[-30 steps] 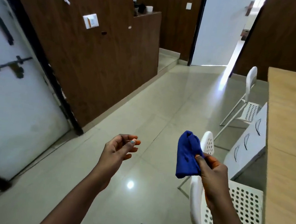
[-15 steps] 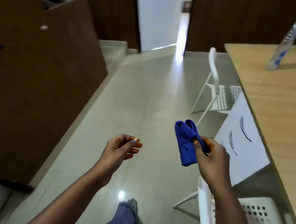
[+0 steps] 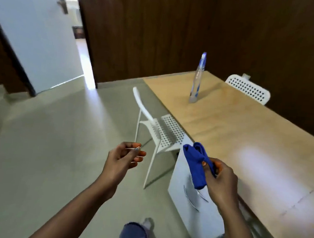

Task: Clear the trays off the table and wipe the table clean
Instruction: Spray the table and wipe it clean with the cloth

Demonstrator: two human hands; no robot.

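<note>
My right hand (image 3: 220, 179) grips a bunched blue cloth (image 3: 194, 165) in the air, just left of the light wooden table's (image 3: 246, 139) near edge. My left hand (image 3: 123, 158) hovers over the floor with loosely curled fingers and holds nothing. A clear spray bottle (image 3: 197, 82) with a blue and white head stands upright near the table's far end. No trays are in view on the table.
A white drawer unit (image 3: 188, 204) sits under the table below my right hand. One white perforated chair (image 3: 156, 132) stands at the table's left side, another chair (image 3: 248, 88) at the far side. An open doorway (image 3: 77, 40) lies at the back left. My leg (image 3: 135, 235) shows below.
The view has swung right, bringing the table and bottle toward the centre. Both hands keep their poses, and the right hand with the cloth is now nearer the table edge.
</note>
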